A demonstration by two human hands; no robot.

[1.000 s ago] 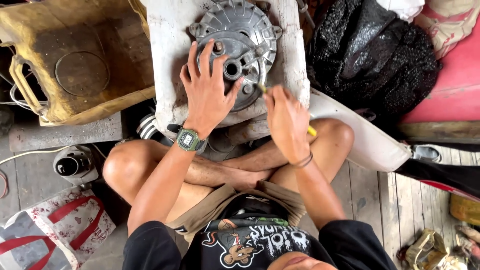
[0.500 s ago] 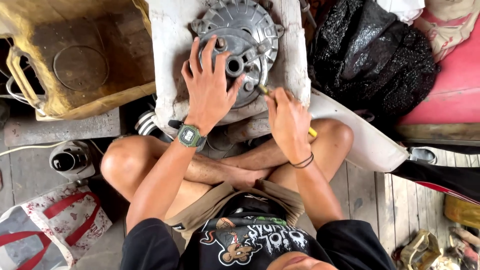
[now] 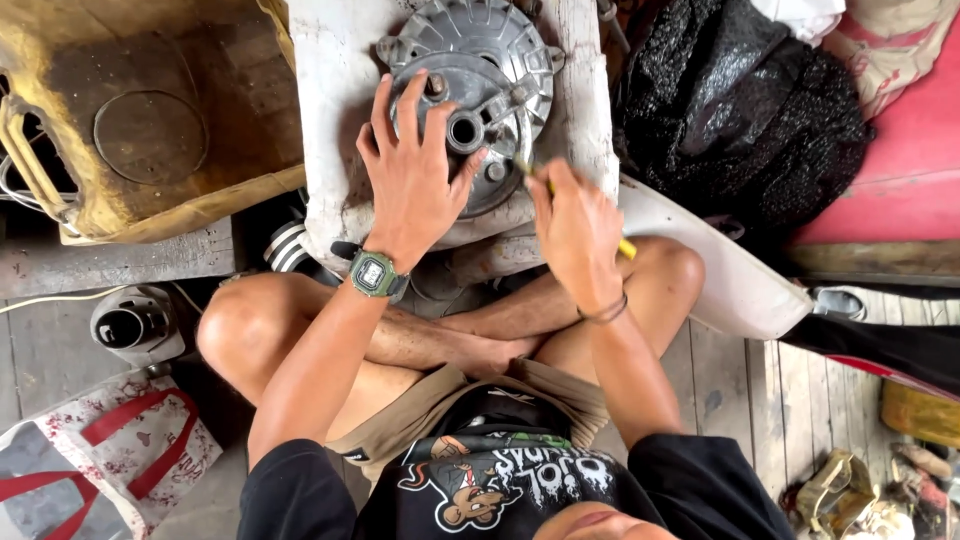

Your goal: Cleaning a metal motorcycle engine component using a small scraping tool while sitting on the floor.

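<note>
Left hand (image 3: 415, 185) lies spread flat on the round metal hub (image 3: 470, 110), bracing it; right hand (image 3: 575, 230), fingers clenched around a yellow-handled tool (image 3: 625, 248), points its tip up-left into the hub's right edge.

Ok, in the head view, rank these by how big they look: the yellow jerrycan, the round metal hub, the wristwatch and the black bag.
1. Yellow jerrycan and black bag: look about alike; both run off the frame, so I won't rank them.
2. Round metal hub, partly under the left hand.
3. Wristwatch, clearly smallest.
</note>
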